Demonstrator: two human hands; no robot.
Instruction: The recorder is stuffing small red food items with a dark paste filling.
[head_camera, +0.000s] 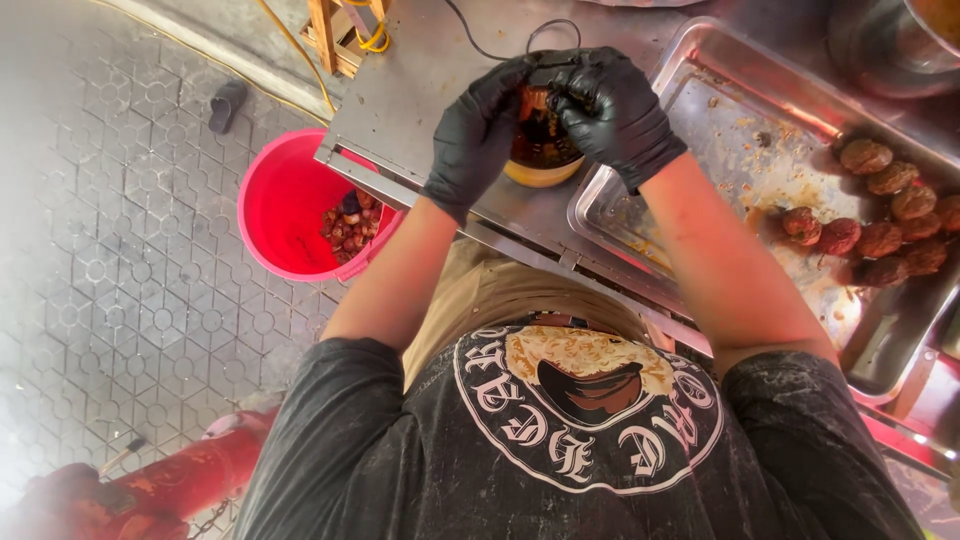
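Both my hands wear black gloves and meet over a small round yellow-rimmed container with dark contents on the steel counter. My left hand curls around its left side. Fingers of my right hand are pinched at the top of the container, on something dark that I cannot make out. The container's far side is hidden by both hands.
A large steel tray to the right holds several browned round pieces and greasy crumbs. A red bucket with scraps stands on the paved floor below the counter's left edge. A metal pot sits at the far right.
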